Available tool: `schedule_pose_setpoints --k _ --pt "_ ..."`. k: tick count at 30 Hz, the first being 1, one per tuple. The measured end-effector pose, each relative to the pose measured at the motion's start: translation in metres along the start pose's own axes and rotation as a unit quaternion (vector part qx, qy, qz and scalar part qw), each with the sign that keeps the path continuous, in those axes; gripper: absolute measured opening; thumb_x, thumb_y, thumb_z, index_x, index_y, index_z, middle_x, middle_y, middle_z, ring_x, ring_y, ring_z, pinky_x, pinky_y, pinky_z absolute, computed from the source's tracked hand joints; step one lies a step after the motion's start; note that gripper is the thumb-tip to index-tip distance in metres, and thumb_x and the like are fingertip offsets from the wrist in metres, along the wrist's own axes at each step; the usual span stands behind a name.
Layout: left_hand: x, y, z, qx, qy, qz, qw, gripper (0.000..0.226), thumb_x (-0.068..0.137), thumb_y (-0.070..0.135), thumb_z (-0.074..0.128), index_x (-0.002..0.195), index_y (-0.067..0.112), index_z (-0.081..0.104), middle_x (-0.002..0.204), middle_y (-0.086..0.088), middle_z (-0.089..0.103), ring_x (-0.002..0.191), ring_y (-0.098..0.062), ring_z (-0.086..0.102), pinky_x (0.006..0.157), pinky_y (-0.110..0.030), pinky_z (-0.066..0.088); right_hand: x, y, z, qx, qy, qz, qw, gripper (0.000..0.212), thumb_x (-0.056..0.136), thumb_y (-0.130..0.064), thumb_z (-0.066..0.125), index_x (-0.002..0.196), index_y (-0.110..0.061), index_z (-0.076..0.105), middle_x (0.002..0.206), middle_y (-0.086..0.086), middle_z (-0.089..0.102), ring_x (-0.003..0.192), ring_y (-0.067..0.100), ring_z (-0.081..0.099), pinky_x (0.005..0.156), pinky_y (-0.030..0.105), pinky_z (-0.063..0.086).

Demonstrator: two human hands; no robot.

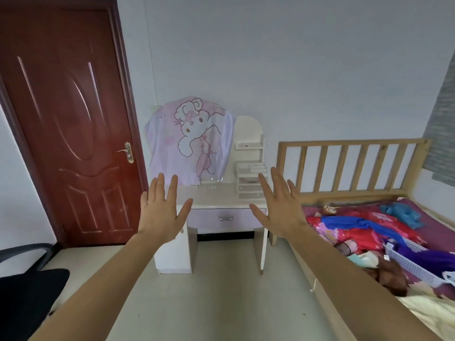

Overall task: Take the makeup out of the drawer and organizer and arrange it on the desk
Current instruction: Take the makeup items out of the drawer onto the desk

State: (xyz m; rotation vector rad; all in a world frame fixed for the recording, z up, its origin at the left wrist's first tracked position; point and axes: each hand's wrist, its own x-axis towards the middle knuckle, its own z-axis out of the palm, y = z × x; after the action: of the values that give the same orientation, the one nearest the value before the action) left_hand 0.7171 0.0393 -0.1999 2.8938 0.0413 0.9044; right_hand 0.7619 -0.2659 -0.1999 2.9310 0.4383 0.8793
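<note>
There are two hands: left hand (161, 212) and right hand (280, 207). Beyond them stand one desk (216, 196), one drawer (226, 219) and one organizer (250, 184).

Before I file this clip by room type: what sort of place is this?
Most likely a bedroom: a wooden-framed bed with bedding on the right, a white dressing desk with a drawer and organizer against the wall, and a red door.

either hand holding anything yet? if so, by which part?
Nothing held. Left hand and right hand are both raised with fingers spread, no grip on anything, short of the desk; its drawer is closed.
</note>
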Motion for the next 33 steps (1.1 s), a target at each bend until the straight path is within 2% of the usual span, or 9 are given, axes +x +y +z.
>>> schedule_pose_setpoints --k 4,8,13,18,21,24,28,33 --pt "0.104 -0.027 0.049 -0.022 0.002 -0.008 1.0 0.076 0.096 0.06 0.028 0.157 0.016 0.012 0.162 -0.02 0.009 0.15 -0.036 0.008 0.117 -0.057 0.02 0.095 0.006 0.051 -0.002 -0.006 0.008 1.0 0.08 0.096 -0.063 0.031 0.158 -0.016 0.015 0.163 0.021 0.014 0.151 0.033 0.019 0.12 0.052 0.022" --pt "0.187 -0.041 0.103 -0.043 -0.007 -0.002 0.999 0.075 0.097 0.057 0.034 0.156 0.016 0.016 0.162 -0.021 0.012 0.15 -0.037 0.01 0.117 -0.057 0.021 0.172 0.023 0.104 -0.003 -0.024 0.021 0.999 0.078 0.098 -0.062 0.03 0.158 -0.015 0.013 0.163 0.02 0.017 0.15 0.033 0.02 0.119 0.05 0.02" --pt "0.257 -0.052 0.197 -0.045 -0.056 0.016 0.997 0.08 0.093 0.065 0.022 0.157 0.018 0.014 0.162 -0.019 0.009 0.15 -0.035 0.009 0.117 -0.056 0.018 0.233 0.043 0.193 0.015 -0.069 0.044 0.997 0.081 0.096 -0.065 0.027 0.158 -0.015 0.011 0.163 0.021 0.015 0.149 0.036 0.022 0.119 0.05 0.019" --pt "0.32 -0.062 0.31 -0.034 -0.105 0.006 0.994 0.084 0.089 0.07 0.014 0.157 0.02 0.011 0.163 -0.016 0.007 0.151 -0.034 0.007 0.118 -0.055 0.018 0.288 0.059 0.305 0.063 -0.105 0.053 0.991 0.079 0.094 -0.062 0.033 0.155 -0.012 0.027 0.16 0.022 0.025 0.144 0.037 0.034 0.115 0.051 0.032" --pt "0.361 -0.064 0.381 -0.013 -0.149 0.0 0.989 0.091 0.083 0.073 0.001 0.157 0.022 0.006 0.164 -0.014 0.004 0.151 -0.031 0.005 0.118 -0.054 0.017 0.327 0.073 0.377 0.089 -0.134 0.06 0.985 0.078 0.097 -0.061 0.034 0.158 -0.016 0.015 0.163 0.017 0.018 0.149 0.033 0.023 0.12 0.047 0.023" --pt "0.393 -0.064 0.445 -0.004 -0.206 -0.019 0.978 0.093 0.079 0.074 -0.003 0.157 0.023 0.002 0.164 -0.014 0.001 0.152 -0.031 0.002 0.119 -0.054 0.015 0.366 0.085 0.442 0.14 -0.191 0.082 0.968 0.076 0.099 -0.057 0.037 0.158 -0.019 0.01 0.163 0.013 0.02 0.15 0.03 0.021 0.12 0.043 0.021" --pt "0.419 -0.067 0.517 -0.001 -0.265 -0.032 0.964 0.091 0.081 0.074 -0.001 0.157 0.024 0.0 0.164 -0.013 0.0 0.152 -0.029 0.002 0.119 -0.052 0.015 0.41 0.09 0.522 0.207 -0.27 0.116 0.933 0.071 0.1 -0.051 0.04 0.157 -0.018 0.013 0.159 0.008 0.027 0.146 0.025 0.028 0.114 0.041 0.03" --pt "0.422 -0.078 0.596 0.006 -0.34 -0.033 0.94 0.089 0.083 0.073 0.003 0.157 0.025 0.001 0.164 -0.012 0.003 0.152 -0.028 0.004 0.12 -0.049 0.018 0.422 0.071 0.605 0.313 -0.368 0.208 0.85 0.065 0.1 -0.043 0.045 0.155 -0.019 0.019 0.151 0.005 0.036 0.137 0.025 0.037 0.103 0.042 0.041"
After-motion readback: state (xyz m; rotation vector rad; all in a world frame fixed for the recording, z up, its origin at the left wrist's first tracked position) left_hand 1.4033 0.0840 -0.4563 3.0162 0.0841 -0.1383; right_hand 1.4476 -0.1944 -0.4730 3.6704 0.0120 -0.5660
